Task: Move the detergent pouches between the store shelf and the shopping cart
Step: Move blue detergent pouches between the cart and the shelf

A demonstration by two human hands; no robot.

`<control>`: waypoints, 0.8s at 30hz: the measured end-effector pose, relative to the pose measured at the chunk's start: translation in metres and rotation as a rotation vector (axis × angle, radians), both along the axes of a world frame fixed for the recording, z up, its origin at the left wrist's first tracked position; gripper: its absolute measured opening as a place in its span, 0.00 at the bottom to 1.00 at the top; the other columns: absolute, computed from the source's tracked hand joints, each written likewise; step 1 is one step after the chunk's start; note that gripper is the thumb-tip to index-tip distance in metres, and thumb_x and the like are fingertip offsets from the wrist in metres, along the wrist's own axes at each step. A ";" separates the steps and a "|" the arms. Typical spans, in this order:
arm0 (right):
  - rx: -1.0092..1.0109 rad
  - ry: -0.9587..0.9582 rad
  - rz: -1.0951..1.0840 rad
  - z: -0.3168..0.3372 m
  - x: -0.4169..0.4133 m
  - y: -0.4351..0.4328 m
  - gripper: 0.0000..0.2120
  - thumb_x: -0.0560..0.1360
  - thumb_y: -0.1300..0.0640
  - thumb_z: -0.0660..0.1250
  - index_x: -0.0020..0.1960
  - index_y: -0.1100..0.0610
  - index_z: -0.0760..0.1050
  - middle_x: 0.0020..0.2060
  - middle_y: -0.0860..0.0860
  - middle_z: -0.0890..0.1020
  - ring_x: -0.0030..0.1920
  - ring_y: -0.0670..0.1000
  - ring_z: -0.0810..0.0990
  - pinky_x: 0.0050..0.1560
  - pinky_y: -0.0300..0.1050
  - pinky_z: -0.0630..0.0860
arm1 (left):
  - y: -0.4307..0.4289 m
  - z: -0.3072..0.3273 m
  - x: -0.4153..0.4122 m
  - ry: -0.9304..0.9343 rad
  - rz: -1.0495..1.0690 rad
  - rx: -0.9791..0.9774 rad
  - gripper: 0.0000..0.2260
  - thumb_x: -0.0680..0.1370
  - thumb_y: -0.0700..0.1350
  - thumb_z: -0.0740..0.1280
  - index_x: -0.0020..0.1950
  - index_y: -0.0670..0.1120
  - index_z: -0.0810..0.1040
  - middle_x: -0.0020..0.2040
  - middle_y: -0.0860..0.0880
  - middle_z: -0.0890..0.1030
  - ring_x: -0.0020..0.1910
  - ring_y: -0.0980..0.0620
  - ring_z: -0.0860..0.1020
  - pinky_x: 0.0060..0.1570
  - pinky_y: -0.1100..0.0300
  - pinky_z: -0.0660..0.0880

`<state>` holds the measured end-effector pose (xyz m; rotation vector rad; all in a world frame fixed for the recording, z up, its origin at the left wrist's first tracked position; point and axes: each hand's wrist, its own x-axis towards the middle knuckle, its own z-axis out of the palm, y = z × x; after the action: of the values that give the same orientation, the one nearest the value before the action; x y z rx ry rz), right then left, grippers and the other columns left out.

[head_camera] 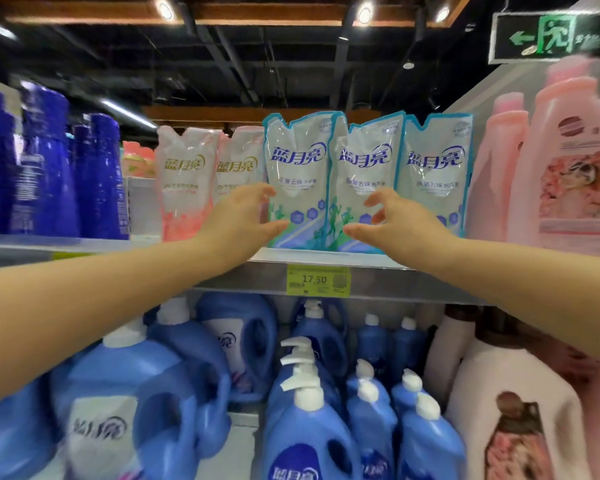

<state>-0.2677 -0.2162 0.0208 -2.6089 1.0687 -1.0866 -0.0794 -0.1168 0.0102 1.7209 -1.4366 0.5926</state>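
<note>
Three blue-edged white detergent pouches stand upright in a row on the upper shelf [326,259]: a left pouch [297,161], a middle pouch [364,157] and a right pouch [433,161]. My left hand [246,220] is open, its fingers spread beside the left pouch's left edge. My right hand [395,221] is open in front of the middle pouch's lower right part. Neither hand grips a pouch. No shopping cart is in view.
Two pink-and-white pouches [186,181] stand left of the blue ones. Dark blue bottles [45,168] fill the far left, pink bottles [565,161] the right. A yellow price tag [317,280] hangs on the shelf edge. Blue pump jugs [309,410] crowd the lower shelf.
</note>
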 end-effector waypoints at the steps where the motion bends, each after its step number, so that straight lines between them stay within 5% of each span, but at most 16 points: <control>1: -0.006 -0.013 0.007 -0.003 -0.002 0.010 0.27 0.72 0.40 0.66 0.66 0.52 0.66 0.53 0.49 0.75 0.51 0.52 0.74 0.58 0.50 0.72 | 0.009 -0.002 -0.002 -0.004 -0.001 -0.013 0.23 0.76 0.49 0.67 0.69 0.45 0.68 0.66 0.46 0.72 0.63 0.50 0.70 0.58 0.62 0.64; 13: 0.089 -0.107 -0.024 -0.080 -0.034 0.192 0.14 0.73 0.42 0.67 0.47 0.52 0.77 0.45 0.49 0.80 0.50 0.50 0.78 0.51 0.45 0.73 | 0.165 -0.075 -0.046 -0.056 -0.248 -0.019 0.10 0.76 0.49 0.67 0.52 0.45 0.79 0.50 0.49 0.81 0.51 0.53 0.76 0.51 0.65 0.66; 20: 0.179 -0.059 -0.103 -0.173 -0.075 0.276 0.12 0.74 0.42 0.65 0.46 0.50 0.78 0.40 0.45 0.77 0.46 0.45 0.75 0.45 0.41 0.68 | 0.238 -0.164 -0.099 -0.249 -0.377 0.261 0.18 0.72 0.59 0.57 0.48 0.49 0.79 0.45 0.52 0.81 0.48 0.47 0.77 0.49 0.51 0.71; 24: 0.339 -0.130 -0.118 -0.236 -0.118 0.303 0.10 0.73 0.43 0.66 0.43 0.50 0.77 0.36 0.44 0.77 0.42 0.44 0.75 0.44 0.40 0.68 | 0.247 -0.222 -0.139 -0.141 -0.488 0.337 0.19 0.74 0.59 0.56 0.48 0.46 0.79 0.45 0.50 0.81 0.45 0.51 0.76 0.45 0.60 0.66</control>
<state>-0.3859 0.0869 -0.2148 -2.2073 1.2651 -0.9810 -0.2189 0.1300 -0.2114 1.5046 -2.0631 0.2148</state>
